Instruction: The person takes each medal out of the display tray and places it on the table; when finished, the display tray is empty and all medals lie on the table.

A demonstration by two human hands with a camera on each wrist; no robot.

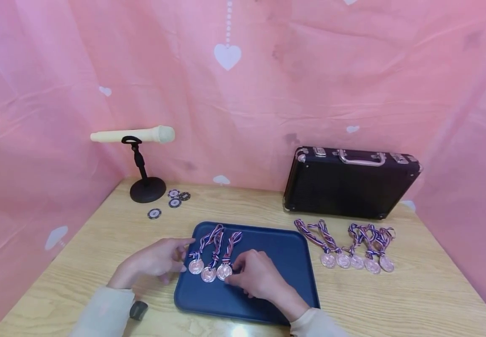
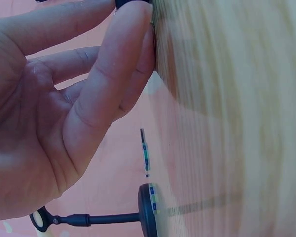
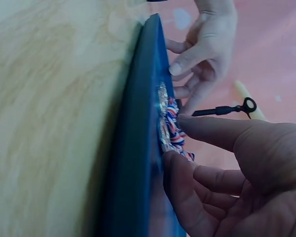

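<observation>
Three medals with red, white and blue ribbons lie side by side on the left half of a navy tray (image 1: 276, 248): a left medal (image 1: 196, 267), a middle medal (image 1: 208, 274) and a right medal (image 1: 224, 272). My right hand (image 1: 260, 276) pinches the right medal by its edge between thumb and forefinger. In the right wrist view, those two fingertips (image 3: 188, 123) stand either side of the medal. My left hand (image 1: 158, 260) is at the tray's left rim with fingers loosely bent, holding nothing. Its exact contact with the rim is unclear.
Several more ribboned medals (image 1: 356, 262) lie on the table right of the tray. Behind them stands a black case (image 1: 352, 182) with a silver handle. A white microphone (image 1: 133, 135) rests on a black stand (image 1: 148, 189) at back left, near several poker chips (image 1: 175, 202).
</observation>
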